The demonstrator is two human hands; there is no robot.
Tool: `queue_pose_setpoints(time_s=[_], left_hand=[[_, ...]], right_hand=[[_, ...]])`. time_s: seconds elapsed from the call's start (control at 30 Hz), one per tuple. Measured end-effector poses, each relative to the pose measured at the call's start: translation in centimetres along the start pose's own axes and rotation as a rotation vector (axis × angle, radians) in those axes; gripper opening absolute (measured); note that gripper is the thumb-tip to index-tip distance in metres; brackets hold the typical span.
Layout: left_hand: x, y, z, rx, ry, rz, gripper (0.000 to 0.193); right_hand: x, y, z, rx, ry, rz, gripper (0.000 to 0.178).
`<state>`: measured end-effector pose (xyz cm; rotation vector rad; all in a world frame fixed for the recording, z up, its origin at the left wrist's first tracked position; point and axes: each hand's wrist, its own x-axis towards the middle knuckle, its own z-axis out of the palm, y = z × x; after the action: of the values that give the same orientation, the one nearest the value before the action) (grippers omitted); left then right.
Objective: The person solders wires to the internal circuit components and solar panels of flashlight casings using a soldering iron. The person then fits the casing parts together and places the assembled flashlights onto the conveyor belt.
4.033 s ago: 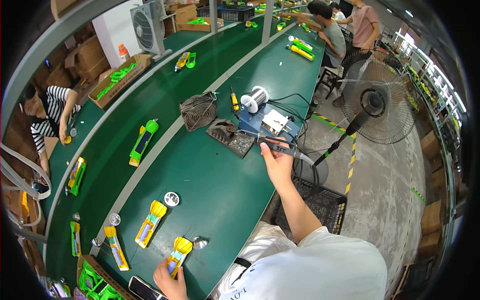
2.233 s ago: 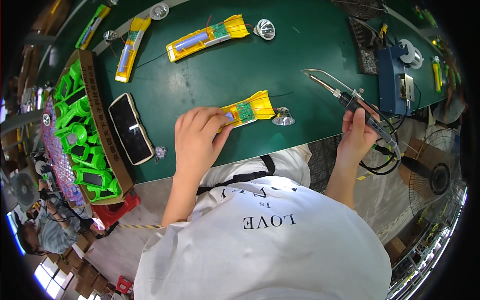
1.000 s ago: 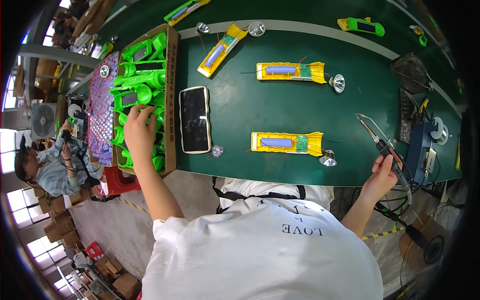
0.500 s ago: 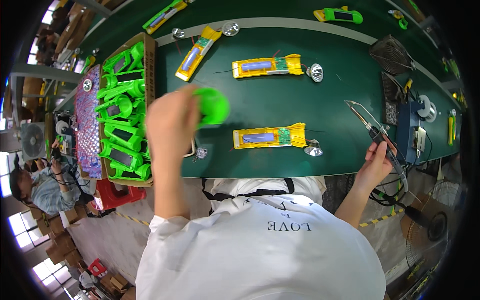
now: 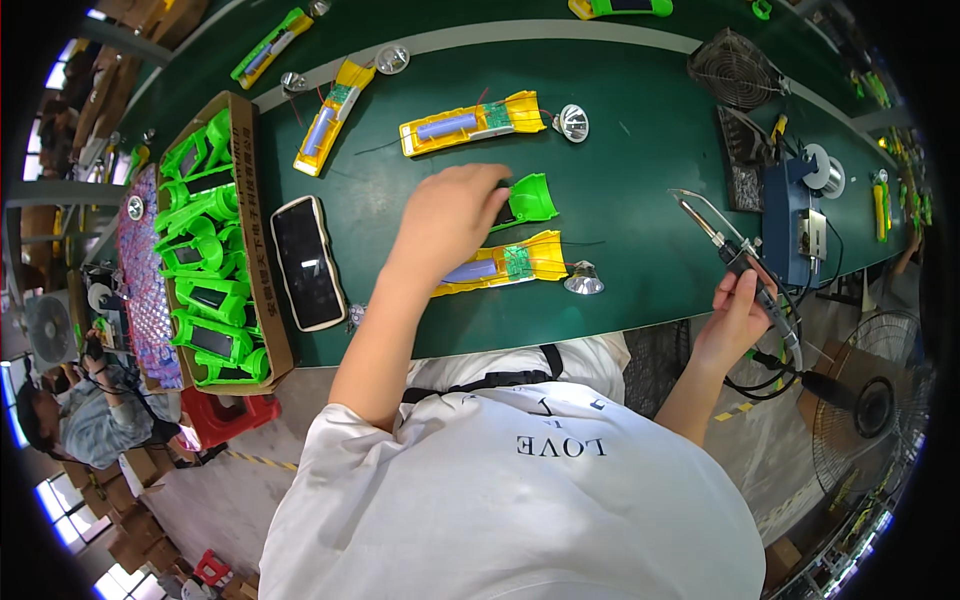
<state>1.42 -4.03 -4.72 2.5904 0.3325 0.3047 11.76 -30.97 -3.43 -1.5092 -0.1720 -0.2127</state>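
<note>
My left hand (image 5: 450,218) is closed on a green plastic flashlight shell (image 5: 534,198) with a dark panel. It is just beyond the nearer yellow shell (image 5: 547,258), which holds a blue battery and a green circuit board. A silver reflector (image 5: 584,280) is wired to that shell's right end; my hand and forearm cover its left end. Farther off lies a similar yellow shell (image 5: 520,113), with its own reflector (image 5: 572,123). At the right, my right hand (image 5: 738,318) grips a soldering iron (image 5: 735,256), its tip pointing up and left above the table.
A cardboard box (image 5: 275,340) of green shells stands left, beside a black-screened phone (image 5: 310,265). Another yellow shell (image 5: 325,120) lies far left. A blue soldering station (image 5: 790,230), a solder spool (image 5: 824,172) and a small fan (image 5: 735,68) stand right. A person (image 5: 95,415) sits far left.
My left hand has carried the green shell rightward to the nearer yellow shell, uncovering the phone. The right hand still holds the iron. The view has shifted slightly.
</note>
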Motion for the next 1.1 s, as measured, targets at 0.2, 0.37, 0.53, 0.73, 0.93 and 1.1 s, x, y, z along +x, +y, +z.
queue_pose_setpoints(time_s=[0.2, 0.37, 0.53, 0.73, 0.93, 1.1], left_hand=[[-5.4, -2.8, -1.4, -0.237, -0.062, -0.041, 0.036], [-8.0, -1.6, 0.7, -0.144, -0.069, 0.008, 0.04], [-9.3, 1.4, 2.5, -0.129, -0.005, -0.061, 0.041], [-8.0, 2.6, 1.5, -0.076, 0.075, -0.01, 0.035], [-3.6, 4.9, 3.1, -0.098, 0.082, 0.277, 0.02], [-0.7, 5.7, 5.4, -0.045, 0.052, 0.329, 0.016]], right_hand=[[0.5, 0.4, 0.6, 0.013, 0.003, 0.004, 0.015], [0.8, 0.6, 1.6, 0.028, -0.008, 0.012, 0.015], [0.8, 0.4, 1.8, 0.043, -0.046, 0.001, 0.016], [0.7, 0.1, 1.3, 0.034, -0.029, -0.003, 0.016], [0.9, 0.0, 1.0, 0.039, 0.011, -0.023, 0.017], [0.7, -0.1, 0.5, 0.015, 0.034, -0.028, 0.017]])
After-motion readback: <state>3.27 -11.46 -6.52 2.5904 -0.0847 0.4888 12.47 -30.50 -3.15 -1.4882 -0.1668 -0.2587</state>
